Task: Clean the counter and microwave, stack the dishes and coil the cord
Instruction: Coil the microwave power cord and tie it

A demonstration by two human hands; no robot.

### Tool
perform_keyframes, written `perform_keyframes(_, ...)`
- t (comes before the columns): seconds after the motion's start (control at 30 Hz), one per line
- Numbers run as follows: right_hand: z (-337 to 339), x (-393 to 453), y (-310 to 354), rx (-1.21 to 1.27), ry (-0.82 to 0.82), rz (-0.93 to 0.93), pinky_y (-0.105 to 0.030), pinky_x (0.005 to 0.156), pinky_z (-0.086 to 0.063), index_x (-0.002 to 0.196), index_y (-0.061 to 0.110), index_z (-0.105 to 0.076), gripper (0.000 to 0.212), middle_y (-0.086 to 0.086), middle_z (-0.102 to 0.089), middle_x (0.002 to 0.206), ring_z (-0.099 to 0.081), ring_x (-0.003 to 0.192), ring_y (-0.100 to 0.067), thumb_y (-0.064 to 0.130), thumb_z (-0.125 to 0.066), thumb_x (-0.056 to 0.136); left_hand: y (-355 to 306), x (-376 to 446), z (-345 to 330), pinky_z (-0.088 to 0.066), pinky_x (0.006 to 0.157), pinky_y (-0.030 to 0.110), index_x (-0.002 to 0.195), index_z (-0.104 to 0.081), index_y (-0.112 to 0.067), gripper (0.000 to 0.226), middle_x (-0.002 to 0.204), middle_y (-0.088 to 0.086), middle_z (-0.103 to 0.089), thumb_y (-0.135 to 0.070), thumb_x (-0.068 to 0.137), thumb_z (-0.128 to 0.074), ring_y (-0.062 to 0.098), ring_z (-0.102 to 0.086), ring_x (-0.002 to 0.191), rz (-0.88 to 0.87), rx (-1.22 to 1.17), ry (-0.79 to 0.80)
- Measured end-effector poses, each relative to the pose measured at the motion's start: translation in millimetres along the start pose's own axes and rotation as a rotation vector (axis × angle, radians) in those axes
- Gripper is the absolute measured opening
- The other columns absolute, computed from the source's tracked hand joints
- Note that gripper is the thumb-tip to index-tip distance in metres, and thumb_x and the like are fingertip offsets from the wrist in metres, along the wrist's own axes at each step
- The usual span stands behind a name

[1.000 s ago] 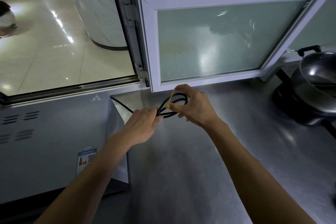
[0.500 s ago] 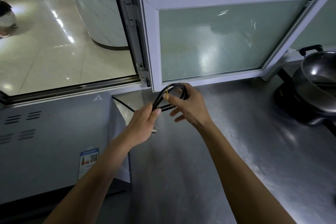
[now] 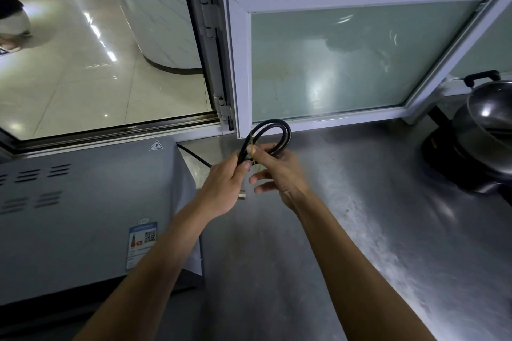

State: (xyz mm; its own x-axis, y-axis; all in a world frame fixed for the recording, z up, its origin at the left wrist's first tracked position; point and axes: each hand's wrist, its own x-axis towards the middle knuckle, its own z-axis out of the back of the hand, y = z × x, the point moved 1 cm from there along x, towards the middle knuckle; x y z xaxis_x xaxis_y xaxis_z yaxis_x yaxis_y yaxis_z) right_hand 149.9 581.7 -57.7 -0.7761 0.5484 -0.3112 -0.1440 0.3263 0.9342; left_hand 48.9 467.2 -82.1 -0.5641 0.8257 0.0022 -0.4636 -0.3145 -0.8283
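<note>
Fingers (image 3: pixel 243 166) of my left hand (image 3: pixel 221 188) clamped the gathered loops of the black cord (image 3: pixel 273 126) above the desk (image 3: pixel 346 216), beside the microwave (image 3: pixel 83 216), keeping the coil from springing apart. My right hand (image 3: pixel 279 171) pinched a yellow band (image 3: pixel 253 156) against it, probably to bind it. Both forearms reached forward, wrists close.

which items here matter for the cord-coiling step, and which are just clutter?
In play:
- black cord, looped
- yellow band around the loops
- left hand, gripping the bundle
- right hand, pinching the band
- microwave, which the cord runs toward
- counter

Just there:
- wok, far right
- open window
</note>
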Motion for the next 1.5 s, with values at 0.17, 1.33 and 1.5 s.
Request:
perform_keyframes(0.17, -1, 1, 4, -0.046, -0.019, 0.079, -0.033, 0.050, -0.053, 0.092, 0.010, -0.069, 0.025, 0.001, -0.074, 0.085, -0.065, 0.062, -0.024, 0.035, -0.074, 0.087, 4, 1, 7, -0.039, 0.072, 0.019, 0.119, -0.056, -0.029, 0.023, 0.091, -0.014, -0.060, -0.031, 0.107, -0.037, -0.004, -0.055, 0.085, 0.048, -0.038, -0.042)
perform_keyframes(1.33, 15, -33, -47, -0.262, 0.054, 0.301, -0.039, 0.104, -0.047, 0.083, 0.004, -0.071, 0.032, -0.007, -0.074, 0.095, -0.066, 0.109, -0.016, -0.013, -0.045, 0.089, 12, 16, -11, -0.050, 0.088, 0.059, 0.094, -0.050, -0.026, 0.029, 0.092, 0.007, -0.062, -0.045, 0.105, -0.031, 0.036, -0.063, 0.091, 0.275, 0.159, 0.021)
perform_keyframes(1.5, 16, -26, -40, -0.321, 0.044, 0.289, -0.044, 0.097, -0.046, 0.082, 0.000, -0.068, 0.026, -0.008, -0.069, 0.083, -0.063, 0.092, -0.024, -0.005, -0.043, 0.089, 7, 14, -9, -0.055, 0.076, 0.053, 0.108, -0.053, -0.021, 0.031, 0.088, 0.010, -0.064, -0.044, 0.106, -0.031, 0.030, -0.065, 0.076, 0.218, 0.223, 0.103)
